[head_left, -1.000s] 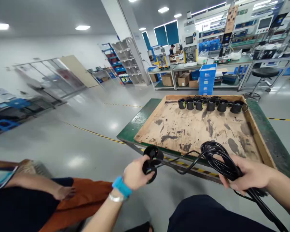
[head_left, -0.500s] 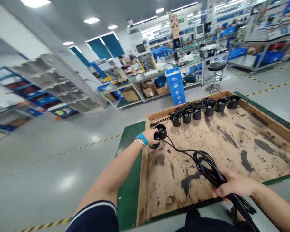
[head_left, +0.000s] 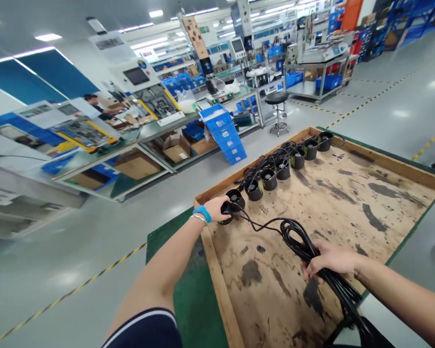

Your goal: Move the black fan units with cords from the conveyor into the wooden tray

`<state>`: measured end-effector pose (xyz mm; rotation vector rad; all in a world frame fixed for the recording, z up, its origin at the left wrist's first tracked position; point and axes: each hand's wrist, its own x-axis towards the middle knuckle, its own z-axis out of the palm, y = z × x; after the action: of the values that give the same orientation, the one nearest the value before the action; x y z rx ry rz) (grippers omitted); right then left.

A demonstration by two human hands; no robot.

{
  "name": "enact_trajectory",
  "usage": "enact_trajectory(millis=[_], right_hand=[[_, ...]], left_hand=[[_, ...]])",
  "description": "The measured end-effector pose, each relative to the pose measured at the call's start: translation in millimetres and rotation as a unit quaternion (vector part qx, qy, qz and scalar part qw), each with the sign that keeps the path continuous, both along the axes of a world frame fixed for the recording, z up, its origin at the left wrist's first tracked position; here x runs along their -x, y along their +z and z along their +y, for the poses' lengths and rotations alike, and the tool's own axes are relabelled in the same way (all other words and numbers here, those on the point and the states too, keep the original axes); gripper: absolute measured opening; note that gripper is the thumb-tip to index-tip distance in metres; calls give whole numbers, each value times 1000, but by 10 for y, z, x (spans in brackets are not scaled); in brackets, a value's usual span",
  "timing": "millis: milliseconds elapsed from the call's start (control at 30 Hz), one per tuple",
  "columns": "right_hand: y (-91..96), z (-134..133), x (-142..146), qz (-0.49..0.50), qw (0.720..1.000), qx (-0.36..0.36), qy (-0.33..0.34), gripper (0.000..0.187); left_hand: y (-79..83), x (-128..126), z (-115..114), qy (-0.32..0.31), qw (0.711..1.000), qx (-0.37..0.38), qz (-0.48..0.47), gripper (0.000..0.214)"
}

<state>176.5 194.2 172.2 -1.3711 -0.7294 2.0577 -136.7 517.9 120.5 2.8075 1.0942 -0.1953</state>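
Left hand (head_left: 217, 209) grips two black cups (head_left: 235, 197), now at the wooden tray's (head_left: 348, 217) far-left corner; a second ago they were outside its near side. Gap to the row of cups (head_left: 268, 180) along the tray's far side has shrunk, so they look about lined up. Can't tell if they're touching down. Right hand (head_left: 329, 257) is wrapped round the cable bundle (head_left: 300, 241), over the tray's near half.

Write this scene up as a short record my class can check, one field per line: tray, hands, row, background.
Wooden tray: shallow, stained, on a green table
Left hand: holds two black cylinders at a tray corner
Right hand: grips loops of black cable
Row: six more black cylinders along the far edge
Background: stacked blue bins, black stool
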Motion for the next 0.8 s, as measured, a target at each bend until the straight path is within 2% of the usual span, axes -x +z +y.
enact_trajectory(millis=[167,300,433,533,600,633,700,733,767,800], right_hand=[[-70,76,81,-6,1000,3,8,31],[-45,141,164,-8,999,0,32,33],[44,196,238,-9,999,-4,41,32],[155,241,265,4,999,-10,52,25],[246,279,267,17,998,-24,58,22],[292,302,264,23,998,-32,59,21],[372,352,257,35,997,-44,52,22],[401,378,259,39,997,-46,47,22],[418,403,268,39,997,-51,41,22],[421,425,286,37,997,-60,35,22]], left_hand=[[32,212,-21,27,999,2,-19,105],[14,337,-32,13,1000,5,3,108],[-9,336,6,-2,1000,15,24,103],[142,274,-62,48,997,3,62,114],[358,223,-276,110,993,-28,40,103],[482,194,-460,138,990,-36,-6,84],[699,107,-981,159,972,-9,-175,31],[763,39,-1303,170,947,35,-271,23],[785,-52,-1643,163,910,78,-372,29],[762,-169,-1982,153,862,142,-463,31]])
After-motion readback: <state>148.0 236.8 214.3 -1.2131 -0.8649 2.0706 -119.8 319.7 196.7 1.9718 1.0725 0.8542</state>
